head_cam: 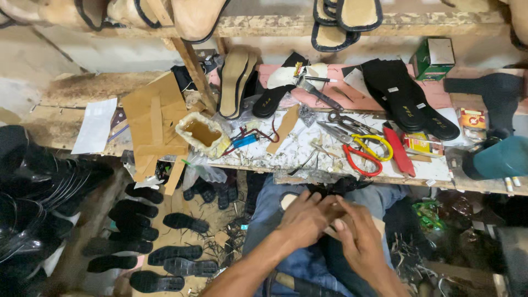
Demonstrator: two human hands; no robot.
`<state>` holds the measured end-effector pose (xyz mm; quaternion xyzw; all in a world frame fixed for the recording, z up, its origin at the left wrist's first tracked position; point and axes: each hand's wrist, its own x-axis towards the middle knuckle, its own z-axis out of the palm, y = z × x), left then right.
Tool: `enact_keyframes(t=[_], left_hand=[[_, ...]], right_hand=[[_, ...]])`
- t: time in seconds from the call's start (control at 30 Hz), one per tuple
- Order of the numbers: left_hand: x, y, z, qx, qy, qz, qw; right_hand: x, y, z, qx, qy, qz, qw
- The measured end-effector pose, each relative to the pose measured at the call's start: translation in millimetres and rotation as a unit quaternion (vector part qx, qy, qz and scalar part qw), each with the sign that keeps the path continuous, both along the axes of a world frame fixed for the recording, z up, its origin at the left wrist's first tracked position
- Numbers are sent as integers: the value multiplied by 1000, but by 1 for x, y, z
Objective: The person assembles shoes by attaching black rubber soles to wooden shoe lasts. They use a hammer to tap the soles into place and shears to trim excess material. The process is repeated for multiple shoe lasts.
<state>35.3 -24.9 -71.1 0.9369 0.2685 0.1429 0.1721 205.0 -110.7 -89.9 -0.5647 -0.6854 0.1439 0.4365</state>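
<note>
Over my lap in blue jeans, my left hand and my right hand press together on a flat tan sole piece. Its pale edge shows between my fingers, and a sliver of it shows by my left hand at the knee. Both hands curl around it and cover most of it. A black strap piece lies just beyond my fingertips, at the edge of the workbench.
The workbench carries red and yellow scissors, pliers, a glue tub, black insoles, cardboard pieces and a green box. Black soles lie on the floor at left. More soles rest on the upper shelf.
</note>
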Motion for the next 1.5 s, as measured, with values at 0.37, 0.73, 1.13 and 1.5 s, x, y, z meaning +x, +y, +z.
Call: enact_keyframes(t=[0.37,0.73,1.13,1.5], left_hand=[[-68,17,-34,-242,-202,140,938],[-81,27,-75,-297,-319,159,886],[-45,13,-73,-340,-324,298,831],[-39,28,-89,-355,-419,273,790]], right_hand=[[-3,26,-20,-51,-311,36,948],[-12,60,-3,-60,-274,82,956],[-44,94,49,-192,-413,144,879],[-5,312,36,-139,-246,23,959]])
